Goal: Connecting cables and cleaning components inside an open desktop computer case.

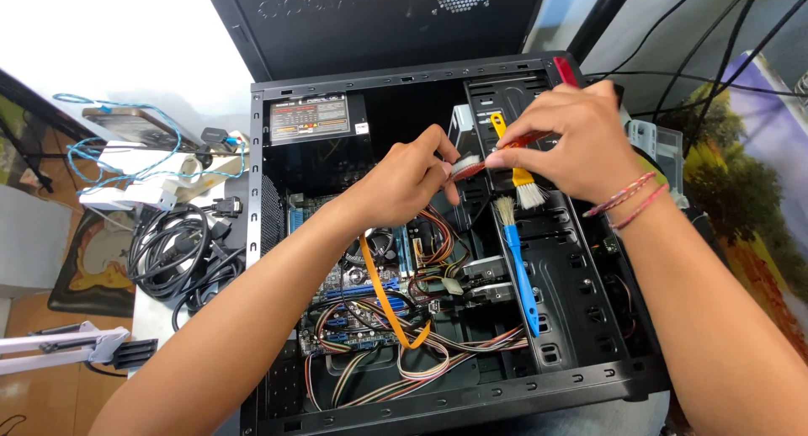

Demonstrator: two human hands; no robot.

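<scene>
I am looking down into an open black computer case (589, 377) lying on its side, its panel off and the inside exposed. My left hand (410, 182) reaches in from the lower left, thumb and forefinger pinched on the pale bristle end of a small red-handled brush (471, 164). My right hand (566, 141) comes in from the right, fingers pressed together around the red handle of that same brush, so both hands meet on it above the drive bays in the upper middle of the case.

Two more brushes rest on the black metal drive cage just below my hands: a yellow brush (522, 182) with white bristles pointing down, and a blue brush (518, 272) with its tan bristles up and its handle running toward the front edge of the case. Neither is being touched.

The motherboard (353, 310) sits to the left in the case, crossed by an orange flat cable (383, 297) and bundles of coloured wires. The power supply (310, 118) with its label sits in the upper left corner. Outside, to the left, a tangle of black cables (172, 251) lies on the table.

As I judge it, the work is early or midway: the case is open and the brushes are out, but I cannot tell how much dust is left.
</scene>
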